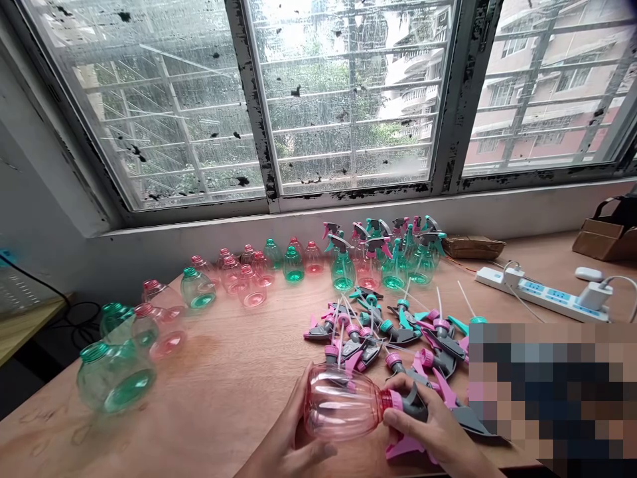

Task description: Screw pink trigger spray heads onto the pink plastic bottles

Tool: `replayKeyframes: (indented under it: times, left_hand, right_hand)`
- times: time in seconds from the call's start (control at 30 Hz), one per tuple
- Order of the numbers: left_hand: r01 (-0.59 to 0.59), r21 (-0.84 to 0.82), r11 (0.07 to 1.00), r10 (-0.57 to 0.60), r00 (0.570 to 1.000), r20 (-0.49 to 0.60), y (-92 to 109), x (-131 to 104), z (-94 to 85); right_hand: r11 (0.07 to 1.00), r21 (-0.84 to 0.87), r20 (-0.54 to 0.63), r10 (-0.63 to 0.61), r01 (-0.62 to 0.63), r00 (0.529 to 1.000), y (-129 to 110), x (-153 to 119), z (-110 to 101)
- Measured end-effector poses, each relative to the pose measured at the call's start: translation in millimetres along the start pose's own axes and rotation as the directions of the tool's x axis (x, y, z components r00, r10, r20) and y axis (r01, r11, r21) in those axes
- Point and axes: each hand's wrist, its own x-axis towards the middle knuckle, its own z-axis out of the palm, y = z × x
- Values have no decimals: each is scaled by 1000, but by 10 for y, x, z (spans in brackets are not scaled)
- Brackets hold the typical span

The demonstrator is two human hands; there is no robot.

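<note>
A clear pink bottle [343,402] lies sideways just above the table's front edge. My left hand [293,425] cups its base end, fingers behind it and thumb below. At the neck, my right hand [423,418] pinches the pink collar of a pink-and-grey spray head [415,403], which sits on the bottle's mouth. How tightly the collar is fitted I cannot tell. Right behind the hands lies a pile of loose spray heads [353,332] in pink, teal and grey, with thin white tubes sticking out.
Open green bottles [117,382] and pink bottles [251,289] stand in a curve from the left to the back. Bottles with spray heads fitted [342,265] cluster by the window wall. A power strip [542,295] lies at right, near a brown paper package [472,247]. A blurred patch covers the lower right.
</note>
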Motion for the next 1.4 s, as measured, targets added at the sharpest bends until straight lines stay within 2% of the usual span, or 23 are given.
replayKeyframes:
  times: [0.1, 0.23, 0.43, 0.6, 0.7, 0.9, 1.0, 1.13, 1.23, 1.4]
  left_hand:
    - [9, 40, 999, -8, 1000, -13, 30, -3, 17]
    - [-45, 25, 999, 45, 999, 7, 51, 21, 34]
    - [-61, -20, 998, 61, 998, 13, -95, 61, -19]
    - [4, 18, 1000, -4, 1000, 6, -17, 27, -25]
    - [28, 35, 999, -28, 1000, -5, 71, 3, 8]
    - [-17, 38, 999, 17, 1000, -1, 55, -4, 38]
    - [1, 46, 999, -1, 1000, -11, 47, 5, 39]
    - [26, -24, 999, -26, 1000, 6, 70, 17, 36]
    - [46, 0, 999, -46, 999, 15, 73, 8, 27]
    - [9, 66, 998, -8, 1000, -13, 40, -9, 19]
  right_hand:
    - [999, 23, 20, 21, -22, 1000, -13, -6, 5]
    - [1000, -8, 5, -2, 2, 1000, -23, -13, 4]
    - [996, -65, -30, -69, 67, 997, -27, -12, 10]
    - [1000, -20, -14, 22, -22, 1000, -28, -18, 9]
    - [999, 32, 0, 21, -21, 1000, -31, -14, 8]
    - [991, 112, 62, 60, -67, 996, -18, -16, 5]
    - [998, 52, 38, 25, -27, 999, -20, -24, -6]
    - [997, -60, -6, -52, 52, 999, -40, -22, -15]
    - [1000, -15, 18, -14, 15, 1000, -45, -14, -8]
    - [994, 84, 63, 65, -70, 996, -30, -13, 12]
